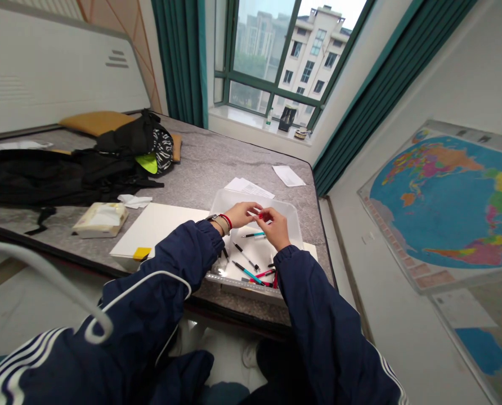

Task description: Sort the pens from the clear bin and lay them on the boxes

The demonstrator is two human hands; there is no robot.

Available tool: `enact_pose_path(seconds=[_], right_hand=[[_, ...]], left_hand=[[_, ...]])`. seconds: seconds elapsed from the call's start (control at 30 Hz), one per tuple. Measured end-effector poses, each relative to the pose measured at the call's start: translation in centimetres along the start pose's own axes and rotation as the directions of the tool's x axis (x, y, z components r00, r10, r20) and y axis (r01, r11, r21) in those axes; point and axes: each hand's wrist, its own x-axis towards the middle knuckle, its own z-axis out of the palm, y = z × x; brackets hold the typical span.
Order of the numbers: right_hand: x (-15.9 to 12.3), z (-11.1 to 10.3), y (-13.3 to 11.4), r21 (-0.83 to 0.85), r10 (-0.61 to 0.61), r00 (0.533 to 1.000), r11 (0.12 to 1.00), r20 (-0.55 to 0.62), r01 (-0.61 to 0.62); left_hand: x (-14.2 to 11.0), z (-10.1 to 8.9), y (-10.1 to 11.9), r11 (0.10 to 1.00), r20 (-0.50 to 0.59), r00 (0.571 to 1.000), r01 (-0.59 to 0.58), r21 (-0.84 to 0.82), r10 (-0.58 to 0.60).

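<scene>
My left hand (242, 214) and my right hand (275, 228) meet fingertip to fingertip over a translucent plastic bin (294, 219). Both are closed in a pinch, and a tiny bit of red shows between them; what it belongs to is too small to make out. On the bin's white floor lie several pens: a teal pen (253, 234) below the fingers, a clear and black pen (246, 257), a blue pen (247, 272) and a red pen (265, 274) near the front wall. My right forearm hides part of the bin's right side.
White boxes (162, 216) lie left of and under the bin on a grey mattress (200, 152). A tissue pack (100, 220), a black backpack (44, 174) and papers (288, 176) lie around. A white cable (57, 273) curves across the lower left. The wall map (453, 197) hangs right.
</scene>
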Motion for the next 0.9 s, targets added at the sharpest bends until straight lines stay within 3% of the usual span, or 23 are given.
enact_pose_path(seconds=[0.43, 0.57, 0.63, 0.73, 0.8, 0.9], right_hand=[[0.0, 0.2, 0.5, 0.043, -0.013, 0.999, 0.999, 0.038, 0.011], [0.1, 0.7, 1.7, -0.043, 0.096, 0.992, 0.995, 0.085, -0.093], [-0.3, 1.2, 2.2, -0.172, 0.188, 0.952, 0.974, 0.240, -0.149], [-1.5, 2.6, 2.5, -0.296, 0.240, 0.823, 0.951, 0.514, -0.092], [-2.3, 3.6, 2.3, -0.311, 0.195, 0.749, 0.950, 0.633, 0.015], [-3.2, 4.9, 1.9, -0.254, 0.093, 0.677, 0.957, 0.730, 0.143]], left_hand=[[-0.1, -0.4, 0.8, 0.997, 0.016, 0.999, 0.041, 0.070, -0.042], [-0.1, -0.5, 1.0, 0.988, -0.042, 0.996, 0.084, 0.131, -0.079], [0.0, -0.6, 0.9, 0.986, -0.070, 0.994, 0.088, 0.142, -0.079], [0.0, -0.6, 0.8, 0.988, -0.094, 0.993, 0.086, 0.131, -0.074], [0.0, -0.6, 0.6, 0.987, -0.102, 0.992, 0.091, 0.133, -0.078], [-0.1, -0.5, 0.4, 0.986, -0.106, 0.991, 0.090, 0.142, -0.076]])
